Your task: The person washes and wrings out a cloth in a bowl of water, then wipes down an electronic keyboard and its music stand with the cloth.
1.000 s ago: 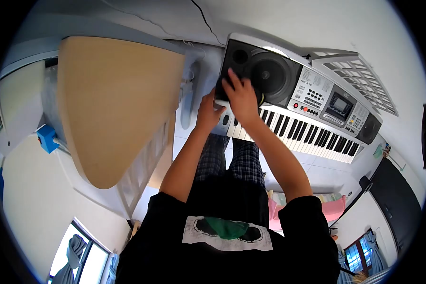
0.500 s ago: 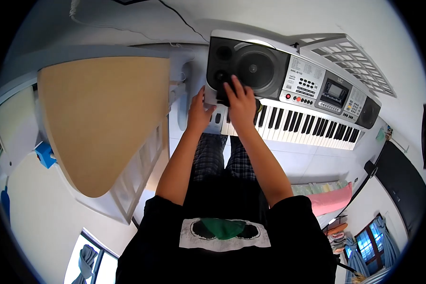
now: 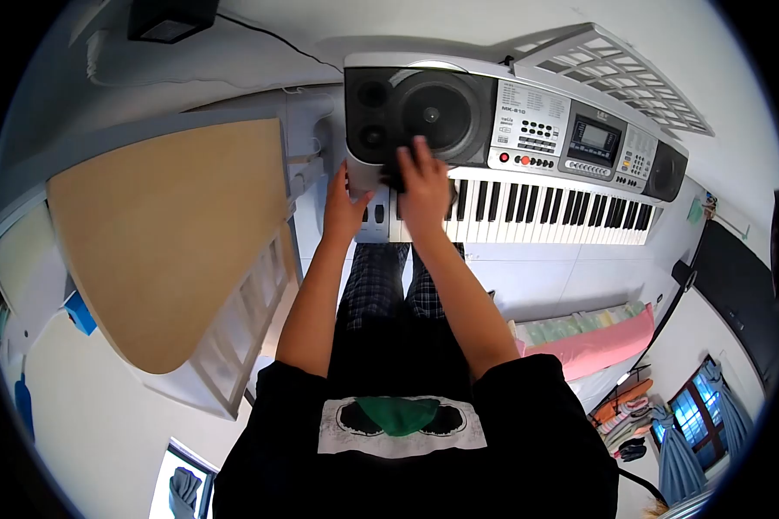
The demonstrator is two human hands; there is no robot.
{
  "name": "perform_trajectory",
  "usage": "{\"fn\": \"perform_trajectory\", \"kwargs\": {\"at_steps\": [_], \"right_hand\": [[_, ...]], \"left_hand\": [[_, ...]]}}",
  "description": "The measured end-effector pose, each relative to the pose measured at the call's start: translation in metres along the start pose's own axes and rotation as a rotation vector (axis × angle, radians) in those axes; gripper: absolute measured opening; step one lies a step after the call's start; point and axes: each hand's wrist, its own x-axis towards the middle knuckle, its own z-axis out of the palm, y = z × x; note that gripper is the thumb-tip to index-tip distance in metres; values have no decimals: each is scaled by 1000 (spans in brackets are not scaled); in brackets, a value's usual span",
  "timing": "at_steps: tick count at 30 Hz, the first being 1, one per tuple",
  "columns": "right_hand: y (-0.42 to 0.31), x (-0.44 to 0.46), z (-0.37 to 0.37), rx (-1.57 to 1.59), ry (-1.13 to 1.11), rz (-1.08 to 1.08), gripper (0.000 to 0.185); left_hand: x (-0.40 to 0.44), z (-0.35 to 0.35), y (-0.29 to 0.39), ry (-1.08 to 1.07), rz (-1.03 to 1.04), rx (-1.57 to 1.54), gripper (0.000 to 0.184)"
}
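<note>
A silver-and-black electronic keyboard [image 3: 537,130] stretches across the upper middle. My left hand [image 3: 344,212] grips its left end, with the thumb on top and the fingers along the side. At the lower edge of the left speaker [image 3: 433,112], my right hand [image 3: 424,195] is blurred by motion. Its fingers press on a dark, cloth-like thing [image 3: 394,179], mostly hidden beneath them. Just below lie the white and black keys [image 3: 528,212], and two small dark wheels [image 3: 372,214] sit beside my left thumb.
A lattice music stand [image 3: 623,82] rises behind the keyboard. To the left stands a tan-topped table [image 3: 173,242] with a curved edge. A black box [image 3: 171,19] with a cable is at the top. Pink bedding [image 3: 593,346] lies at the lower right.
The view has shifted, so the keyboard appears farther left and the black box shows. My right hand has moved slightly down relative to the speaker; my left hand stays on the keyboard's end.
</note>
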Motion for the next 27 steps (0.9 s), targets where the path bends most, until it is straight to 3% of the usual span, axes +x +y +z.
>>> {"fn": "perform_trajectory", "kwargs": {"at_steps": [1, 5, 7, 10, 13, 17, 27], "right_hand": [[-6, 4, 1, 45, -9, -89, 59], [15, 8, -11, 56, -40, -110, 54], [44, 7, -23, -60, 34, 161, 52], [73, 11, -37, -137, 130, 316, 59], [58, 13, -25, -132, 178, 414, 64], [44, 24, -24, -55, 39, 215, 63], [89, 121, -35, -59, 179, 283, 52]], "left_hand": [[1, 1, -1, -6, 4, 5, 80], [2, 0, -5, -24, -48, 61, 78], [2, 0, -5, -22, -12, 62, 77], [3, 1, -3, -24, -45, 71, 76], [4, 0, -4, -38, -33, 52, 76], [2, 0, -4, -41, -62, 49, 74], [2, 1, -5, -31, -18, 45, 72]]}}
